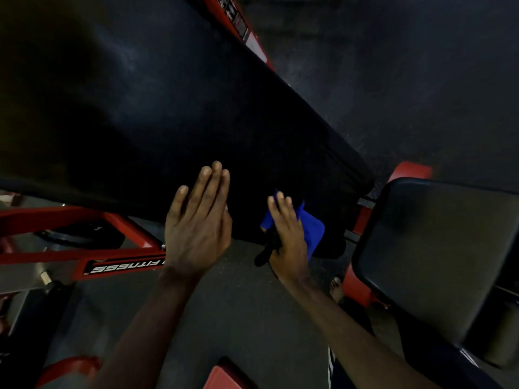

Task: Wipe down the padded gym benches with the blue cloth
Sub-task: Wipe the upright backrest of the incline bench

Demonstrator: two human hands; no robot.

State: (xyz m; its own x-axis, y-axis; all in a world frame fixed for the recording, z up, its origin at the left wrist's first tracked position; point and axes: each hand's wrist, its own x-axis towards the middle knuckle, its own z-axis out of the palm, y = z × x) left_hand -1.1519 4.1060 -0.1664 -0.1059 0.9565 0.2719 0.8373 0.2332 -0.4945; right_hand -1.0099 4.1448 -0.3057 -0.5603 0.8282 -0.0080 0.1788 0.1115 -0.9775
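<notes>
Though dimness swallows the bench pad [174,113], left hand [198,223] lies flat on its edge, right hand [289,237] presses blue cloth [313,230] flat-fingered, thumb hidden, dark object [265,252] beneath unidentifiable

left hand [196,223] flat at bench pad [168,108] edge | right hand [289,237] presses blue cloth [314,230]

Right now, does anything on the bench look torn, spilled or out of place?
Nothing stands out. The black bench pad shows no tear or spill, though the light is dim. The right hand presses the blue cloth near its edge; the left hand is flat beside it.
</notes>
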